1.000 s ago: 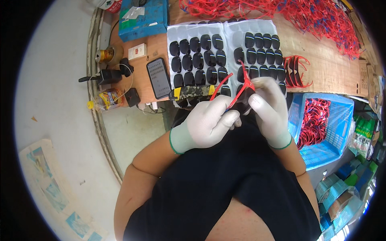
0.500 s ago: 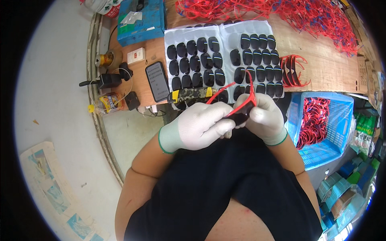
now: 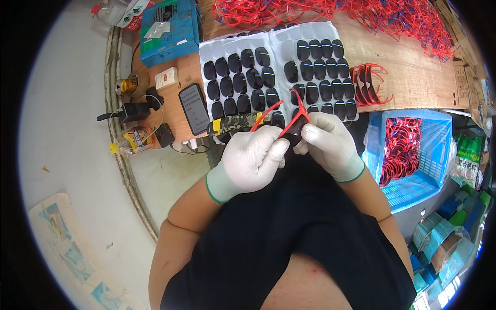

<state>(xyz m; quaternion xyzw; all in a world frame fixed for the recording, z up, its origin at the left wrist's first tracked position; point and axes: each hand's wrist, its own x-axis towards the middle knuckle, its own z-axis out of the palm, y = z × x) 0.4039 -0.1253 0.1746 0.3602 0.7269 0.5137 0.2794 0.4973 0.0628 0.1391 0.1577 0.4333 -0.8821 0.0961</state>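
Wood-grained tabletop [image 3: 413, 77], one, stands beside a pale wall [image 3: 62, 144] at left, along which pipes [image 3: 121, 170] run; one worn printed sheet [image 3: 64, 243] shows lower on that wall.

Hands observed: two, both in white gloves. Left hand [image 3: 253, 159] is closed around the near end of one red glasses frame [image 3: 297, 124]; right hand [image 3: 329, 143] pinches its other end between thumb and fingers. Frame is held before the person's chest, at the tabletop's near edge, arms pointing away. One dark lens [image 3: 293, 137] shows at it; whether it is fully seated cannot be told.

Lens sheets: two, white, side by side. Left sheet [image 3: 219, 49] carries three full rows of five lenses; right sheet [image 3: 310, 33] shows four in its top row and five in its second. Lower rows are partly covered and not countable.

Also on the tabletop: one phone [image 3: 193, 109], one small white carton [image 3: 166, 78], one blue box [image 3: 170, 33], one camouflage-patterned bar [image 3: 240, 122] with yellow bands, one row of red glasses [image 3: 368, 85], and one tangled red heap [image 3: 398, 23], pieces uncountable.

At right, below tabletop level: one blue crate [image 3: 434, 155] holding many red frames [image 3: 400, 150], one green-and-white bag [image 3: 467, 155], and several bins [image 3: 429, 230].
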